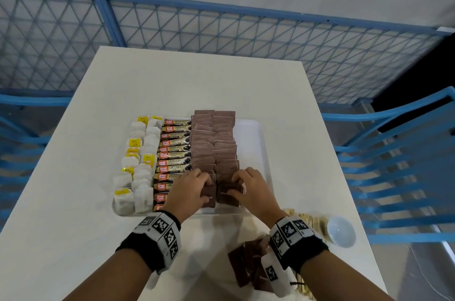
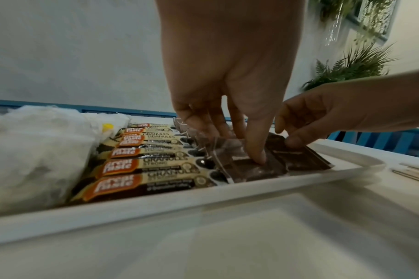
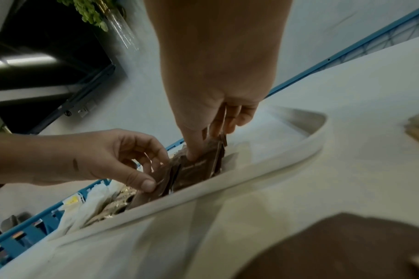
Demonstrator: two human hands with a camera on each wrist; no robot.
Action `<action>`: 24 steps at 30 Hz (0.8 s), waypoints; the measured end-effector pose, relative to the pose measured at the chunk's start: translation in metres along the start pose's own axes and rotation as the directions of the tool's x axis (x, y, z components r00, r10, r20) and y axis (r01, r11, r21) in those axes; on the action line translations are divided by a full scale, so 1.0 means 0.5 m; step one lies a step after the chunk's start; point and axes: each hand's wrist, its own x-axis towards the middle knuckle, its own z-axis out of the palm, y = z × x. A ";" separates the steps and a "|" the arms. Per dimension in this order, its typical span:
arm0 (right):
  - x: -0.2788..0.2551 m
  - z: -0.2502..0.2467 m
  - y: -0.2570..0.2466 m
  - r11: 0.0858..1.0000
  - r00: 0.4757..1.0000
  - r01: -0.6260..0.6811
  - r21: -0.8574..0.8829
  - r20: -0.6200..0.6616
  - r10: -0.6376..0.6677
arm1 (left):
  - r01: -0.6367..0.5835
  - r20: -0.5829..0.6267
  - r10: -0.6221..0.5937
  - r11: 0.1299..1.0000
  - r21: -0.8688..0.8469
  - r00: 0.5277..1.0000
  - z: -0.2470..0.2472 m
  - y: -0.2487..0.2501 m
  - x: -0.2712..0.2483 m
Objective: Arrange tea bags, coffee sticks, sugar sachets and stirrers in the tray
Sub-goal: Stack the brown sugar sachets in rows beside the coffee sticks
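Sugar sachets (image 1: 213,143) at the tray (image 1: 253,133) near edge: left hand (image 1: 190,187) and right hand (image 1: 248,186) each pinch one, seating overlapping rows.

The tray (image 1: 248,128) lies on the table (image 1: 98,239), and every place here is told from it. In the tray, the tea bags (image 1: 138,170) fill its left side in two columns; the coffee sticks (image 1: 172,160) lie crosswise just right of them; the sugar sachets (image 1: 214,143) sit in two columns right of the sticks, leaving the tray's right strip bare. At the tray's near end, the left hand (image 1: 190,188) and right hand (image 1: 248,186) rest on the nearest sachets. On the table nearer than the tray lie loose sachets (image 1: 248,263); off its near right corner lie the stirrers (image 1: 310,220) and, beyond them, a small bowl (image 1: 342,231).
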 end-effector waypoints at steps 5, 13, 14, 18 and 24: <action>-0.044 -0.049 0.003 0.993 0.997 -0.053 0.105 -0.047 0.058 | -0.082 -0.022 0.081 0.995 -0.049 0.996 0.002 0.024 -0.032; -0.187 -0.083 0.045 0.998 0.961 -0.068 -0.019 0.267 0.071 | -0.168 0.392 0.238 0.965 -0.203 0.889 0.058 0.128 -0.090; -0.197 -0.080 0.048 0.997 0.946 -0.051 -0.057 0.317 0.066 | -0.155 0.420 0.230 0.967 -0.204 0.878 0.067 0.134 -0.093; -0.212 -0.074 0.045 0.983 0.902 -0.013 -0.184 0.422 0.091 | -0.126 0.462 0.187 0.979 -0.160 0.867 0.094 0.150 -0.103; -0.196 -0.068 0.031 0.982 0.906 0.013 -0.190 0.418 0.069 | -0.068 0.439 0.135 0.984 -0.164 0.888 0.109 0.145 -0.109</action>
